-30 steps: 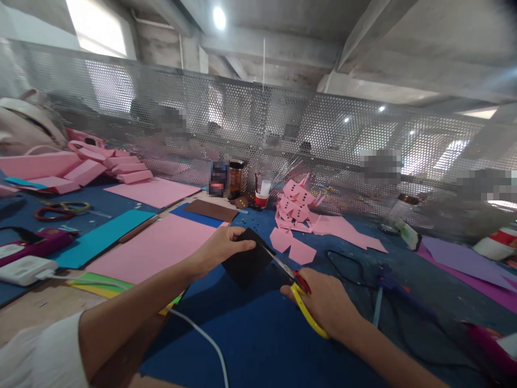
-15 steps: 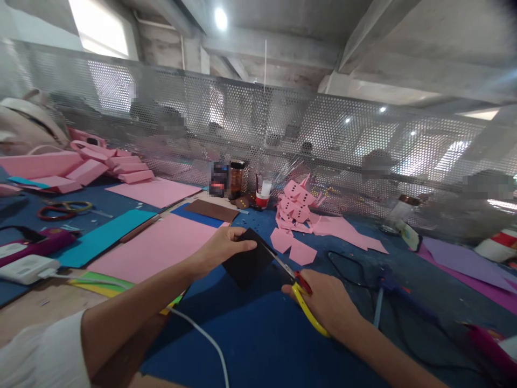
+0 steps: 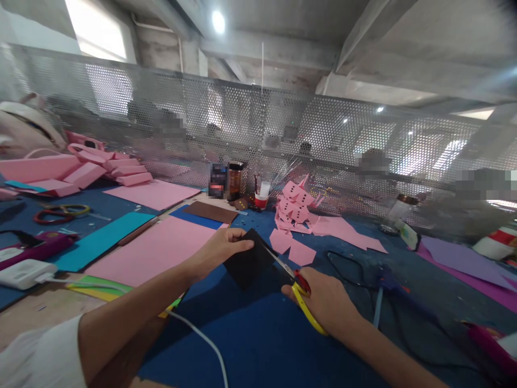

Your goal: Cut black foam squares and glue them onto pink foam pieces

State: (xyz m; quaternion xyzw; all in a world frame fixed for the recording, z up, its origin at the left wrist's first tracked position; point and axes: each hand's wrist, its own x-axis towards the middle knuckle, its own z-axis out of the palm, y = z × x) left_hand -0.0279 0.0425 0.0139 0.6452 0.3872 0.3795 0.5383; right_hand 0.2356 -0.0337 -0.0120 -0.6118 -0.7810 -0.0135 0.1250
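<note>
A dark sheet of paper [image 3: 247, 265] is pinched by its upper left edge between the thumb and fingers of my left hand [image 3: 226, 249]. My right hand [image 3: 325, 299] grips scissors [image 3: 305, 308] with yellow and red handles. Their blades point up and left and lie at the right edge of the dark sheet. Just beyond the blades are pink cut pieces [image 3: 293, 248] and a folded pink paper model [image 3: 294, 205] with black dots. The sheet hides part of the blades.
On the left lie a large pink sheet [image 3: 149, 250], a turquoise strip [image 3: 105, 240], another pair of scissors [image 3: 60, 213] and a white charger [image 3: 26, 276] with its cable. A glue gun [image 3: 398, 293] rests at right. Behind stands a perforated metal screen [image 3: 242, 124].
Both hands keep nearly the same place, with the scissors still at the sheet's right edge. The sheet's right part has shifted slightly against the blades, and the whole view has moved a little.
</note>
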